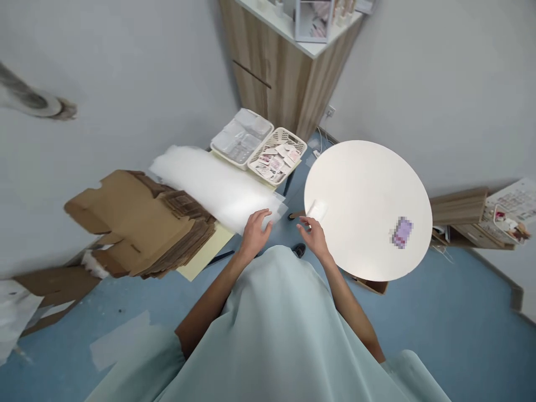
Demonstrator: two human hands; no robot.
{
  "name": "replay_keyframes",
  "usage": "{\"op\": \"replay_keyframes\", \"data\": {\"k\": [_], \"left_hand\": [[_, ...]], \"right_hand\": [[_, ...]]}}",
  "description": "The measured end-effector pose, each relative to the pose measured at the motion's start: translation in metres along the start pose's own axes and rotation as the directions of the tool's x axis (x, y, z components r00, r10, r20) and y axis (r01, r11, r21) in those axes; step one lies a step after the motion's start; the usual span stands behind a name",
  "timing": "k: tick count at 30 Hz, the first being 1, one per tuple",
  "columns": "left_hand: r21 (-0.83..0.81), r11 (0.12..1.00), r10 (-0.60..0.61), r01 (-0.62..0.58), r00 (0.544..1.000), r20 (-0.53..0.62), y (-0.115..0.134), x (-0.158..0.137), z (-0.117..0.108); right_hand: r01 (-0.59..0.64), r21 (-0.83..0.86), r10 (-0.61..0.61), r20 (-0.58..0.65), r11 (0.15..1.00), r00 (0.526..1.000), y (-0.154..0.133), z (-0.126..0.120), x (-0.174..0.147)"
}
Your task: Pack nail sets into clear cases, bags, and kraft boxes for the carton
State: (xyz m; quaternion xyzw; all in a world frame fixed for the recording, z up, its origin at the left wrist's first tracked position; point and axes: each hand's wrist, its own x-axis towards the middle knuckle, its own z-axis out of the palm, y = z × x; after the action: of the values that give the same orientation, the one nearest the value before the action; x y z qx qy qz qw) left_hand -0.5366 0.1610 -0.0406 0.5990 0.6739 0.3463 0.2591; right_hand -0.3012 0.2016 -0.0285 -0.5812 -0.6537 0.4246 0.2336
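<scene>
My left hand (255, 233) is held out with its fingers apart, near the right end of a pile of white foam sheets (205, 178); whether it touches them I cannot tell. Nothing shows in its fingers. Across from it, my right hand (312, 235) is at the left edge of the round white table (364, 184), fingers loosely curved and apart, holding nothing visible. Just beyond the right fingertips a small white translucent piece (317, 210) lies on the table's edge. A purple item (402, 232), blurred by pixelation, rests on the right part of the tabletop.
Flattened brown cardboard boxes (138, 223) are stacked at the left. Behind the foam stand a basket of clear packets (240, 137) and a basket of small printed cards (278, 156). A wooden cabinet (272, 61) is at the back; a low wooden shelf (460, 215) stands right.
</scene>
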Motion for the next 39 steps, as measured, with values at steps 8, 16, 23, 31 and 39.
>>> {"op": "replay_keyframes", "data": {"k": [8, 16, 23, 31, 39], "left_hand": [[0.241, 0.958, -0.097, 0.157, 0.965, -0.244, -0.094, -0.064, -0.142], [0.339, 0.896, -0.244, 0.287, 0.956, -0.164, -0.164, -0.085, -0.197], [0.305, 0.929, -0.178, 0.209, 0.976, -0.125, -0.174, -0.085, -0.202], [0.33, 0.922, -0.163, 0.201, 0.977, -0.141, -0.171, -0.084, -0.197], [0.384, 0.899, -0.172, 0.211, 0.976, -0.135, -0.169, -0.075, -0.184]], "right_hand": [[0.225, -0.076, -0.204, 0.22, 0.971, 0.954, -0.096, 0.097, 0.008], [0.366, -0.117, -0.294, 0.397, 0.923, 0.869, -0.157, 0.175, 0.017], [0.451, -0.193, -0.309, 0.497, 0.871, 0.811, -0.189, 0.204, 0.014], [0.572, -0.198, -0.355, 0.612, 0.796, 0.707, -0.194, 0.24, 0.013], [0.543, -0.385, -0.228, 0.618, 0.746, 0.752, -0.18, 0.269, 0.013]]}}
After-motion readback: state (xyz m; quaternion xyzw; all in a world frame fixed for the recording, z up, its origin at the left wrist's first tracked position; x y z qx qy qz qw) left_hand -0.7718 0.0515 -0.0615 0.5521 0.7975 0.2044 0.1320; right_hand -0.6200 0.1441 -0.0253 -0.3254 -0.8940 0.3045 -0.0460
